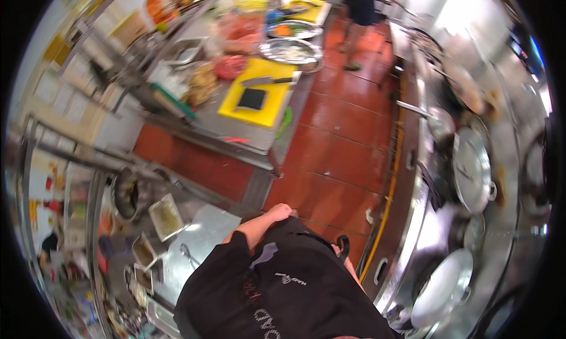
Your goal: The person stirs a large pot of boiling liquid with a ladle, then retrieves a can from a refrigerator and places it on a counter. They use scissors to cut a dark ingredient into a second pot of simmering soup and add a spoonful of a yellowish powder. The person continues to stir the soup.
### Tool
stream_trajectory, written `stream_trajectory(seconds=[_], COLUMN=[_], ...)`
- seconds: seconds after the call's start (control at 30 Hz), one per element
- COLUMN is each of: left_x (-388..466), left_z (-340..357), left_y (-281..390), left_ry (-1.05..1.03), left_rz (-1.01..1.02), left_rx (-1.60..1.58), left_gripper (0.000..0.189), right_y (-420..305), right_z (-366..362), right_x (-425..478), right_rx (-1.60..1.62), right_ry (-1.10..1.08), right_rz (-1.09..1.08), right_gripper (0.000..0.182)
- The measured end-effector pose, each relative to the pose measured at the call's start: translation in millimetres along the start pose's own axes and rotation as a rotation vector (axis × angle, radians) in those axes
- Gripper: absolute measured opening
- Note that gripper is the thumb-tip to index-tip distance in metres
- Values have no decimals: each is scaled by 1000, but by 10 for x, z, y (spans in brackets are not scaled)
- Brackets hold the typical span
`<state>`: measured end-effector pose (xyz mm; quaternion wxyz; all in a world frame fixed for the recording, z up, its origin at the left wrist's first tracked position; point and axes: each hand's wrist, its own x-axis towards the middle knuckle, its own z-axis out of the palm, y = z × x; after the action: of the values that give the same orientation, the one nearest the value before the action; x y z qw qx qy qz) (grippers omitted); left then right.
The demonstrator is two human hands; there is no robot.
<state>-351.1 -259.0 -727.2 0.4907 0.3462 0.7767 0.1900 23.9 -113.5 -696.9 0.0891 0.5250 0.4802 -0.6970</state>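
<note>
My left hand [280, 212] is curled at the front of my dark clothing, over the red tiled floor [327, 171]; whether anything is in its fingers cannot be made out. My right hand [337, 249] is mostly hidden by my black shirt [300, 290], beside a black strap loop [343, 246]. Ahead of me, a yellow cutting board [261, 116] lies on a steel worktable [212, 124]. On the board are a kitchen knife [258, 80] with a dark handle and a flat black square [252, 99].
Woks with pale lids [471, 171] line the range on my right, where a metal handle [413, 108] juts towards the aisle. A person [359, 12] stands farther up the aisle. To my left is a steel counter [201, 233] with trays. Round metal platters [291, 51] sit beyond the board.
</note>
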Motion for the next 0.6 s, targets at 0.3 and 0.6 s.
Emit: stream_trajectory(seconds=[0.3, 0.6], left_x=[-351, 126], left_z=[-445, -1183], left_y=[432, 860], left_ry=[-207, -104], left_rz=[-77, -747], left_rx=[-189, -619], left_gripper=[36, 57], right_y=[-1365, -2990], right_z=[29, -460], right_x=[1027, 2194], right_rx=[-400, -742], right_ry=[-222, -434], right_rz=[-35, 22], right_gripper=[20, 19])
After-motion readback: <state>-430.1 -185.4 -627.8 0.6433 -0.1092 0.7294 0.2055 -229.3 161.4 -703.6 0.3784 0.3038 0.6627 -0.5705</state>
